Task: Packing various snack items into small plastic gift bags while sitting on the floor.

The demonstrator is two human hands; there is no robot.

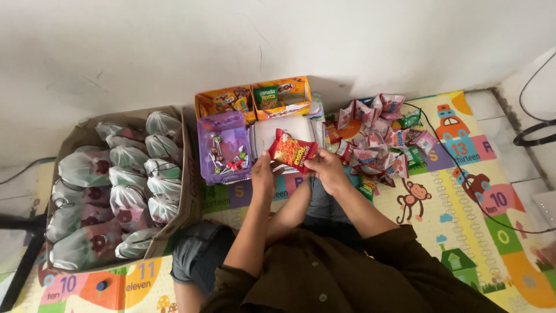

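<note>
- The left hand (262,172) and right hand (328,169) together hold a red snack packet (292,151) just above the lap, near the middle of the scene; both hands are closed on it, the left pinching its near left edge, the right its right edge.
- Just beyond the packet lies a stack of clear bags (289,130), with a purple tub of lollipops (224,146) to its left and two orange cartons (255,98) of sweets farther back.
- A heap of pink and green packets (379,139) lies on the play mat (463,191) to the right.
- A cardboard box (174,226) at the far left holds filled, tied goodie bags (124,179).
- To handle the packet well, I judge a light grip on the sealed edges is best, so the contents are not crushed, keeping it flat and square to the bag stack.
</note>
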